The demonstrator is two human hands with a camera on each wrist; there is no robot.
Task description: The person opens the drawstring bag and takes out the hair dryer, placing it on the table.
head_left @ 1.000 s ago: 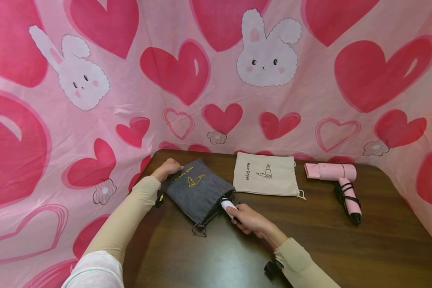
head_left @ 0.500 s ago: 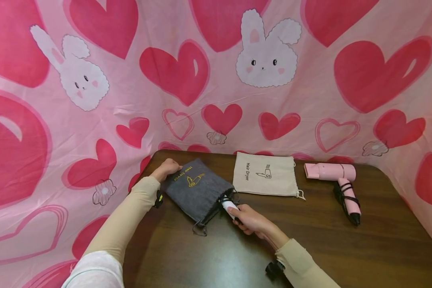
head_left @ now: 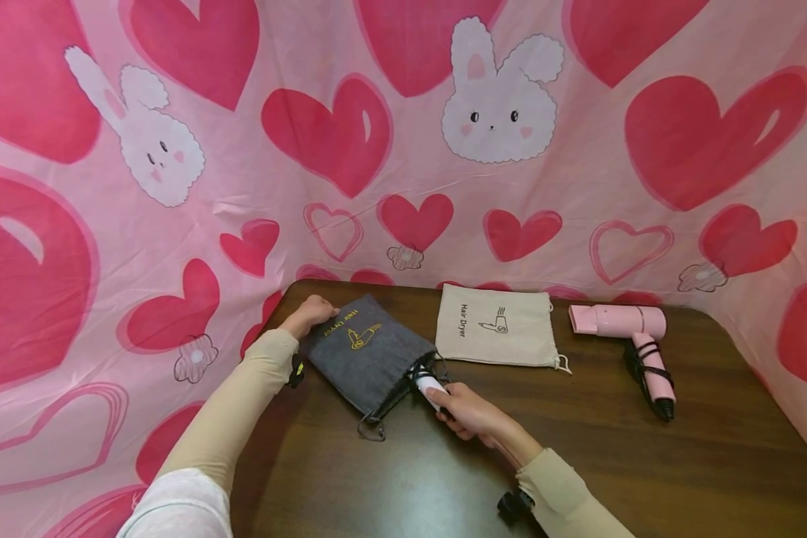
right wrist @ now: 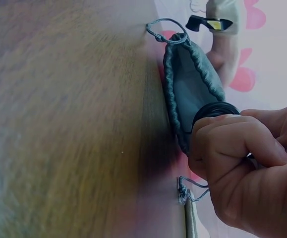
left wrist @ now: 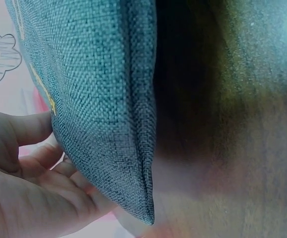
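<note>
A dark grey drawstring bag [head_left: 376, 359] with yellow "Hair Dryer" lettering lies slanted on the table. Its closed far-left end is gripped by my left hand [head_left: 314, 314]; in the left wrist view, that thumb [left wrist: 34, 128] lies against the printed face with the fingers behind the cloth. At the bag's gathered mouth, my right hand [head_left: 467, 409] grips the white handle of a hair dryer [head_left: 430, 386]. The rest of the dryer is hidden inside the bag. Black cord loops [right wrist: 215, 110] show beside the right hand at the opening.
A beige drawstring bag [head_left: 498, 340], also printed "Hair Dryer", lies flat at the back middle of the brown table [head_left: 578, 426]. To its right is a pink hair dryer [head_left: 619, 321] with its cord wrapped round the handle. A pink heart-patterned cloth [head_left: 403, 172] hangs behind.
My right hand has shifted very slightly right and toward me with the white handle. The grey bag has moved slightly left; my left hand keeps its hold.
</note>
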